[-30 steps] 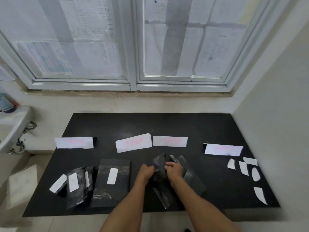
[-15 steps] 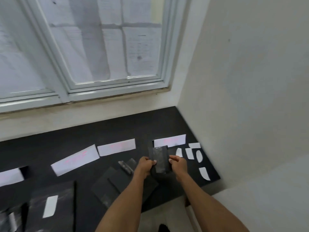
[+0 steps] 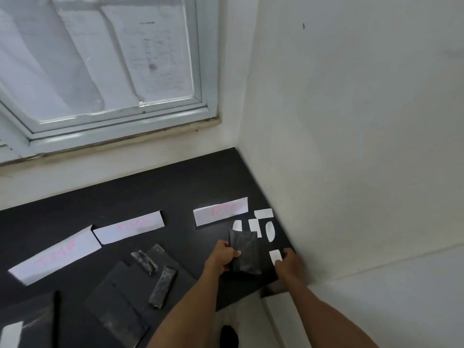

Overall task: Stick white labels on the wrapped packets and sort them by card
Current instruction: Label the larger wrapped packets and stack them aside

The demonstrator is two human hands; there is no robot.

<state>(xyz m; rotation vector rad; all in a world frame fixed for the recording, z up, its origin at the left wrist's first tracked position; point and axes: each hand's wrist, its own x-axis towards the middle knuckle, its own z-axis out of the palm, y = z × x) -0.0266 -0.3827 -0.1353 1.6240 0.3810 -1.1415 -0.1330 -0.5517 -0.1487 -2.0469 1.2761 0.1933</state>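
Since half a second ago the right hand [image 3: 288, 263] has let go of the wrapped packet [image 3: 244, 249] and dropped to a white label [image 3: 275, 256]. That label lies nearer the viewer than the rightmost card [image 3: 220, 211] and to its right, close to the corner where the near edge of the desk [image 3: 150, 192] meets the wall [image 3: 351, 121]. Fingertips touch the label's near end; whether that grip pinches the label or only rests on it cannot be told. The left hand [image 3: 222, 257] alone now holds the packet, thumb curled over its left edge, so this grip is closed round it. The packet is held upright above the desk, just on the near side of the rightmost card. Four spare labels [image 3: 269, 231] cluster tightly to the right of that card, the outermost close to the wall, and the packet's top corner is in front of one of them. Left of the rightmost card lie two more cards [image 3: 129, 226], with a bare gap of desk before the first. Dark packets [image 3: 125, 297] lie well left of the card and nearer, two small ones [image 3: 162, 286] on top of the flat ones. Beyond the rightmost card, bare desk runs to the wall under the window [image 3: 100, 71].
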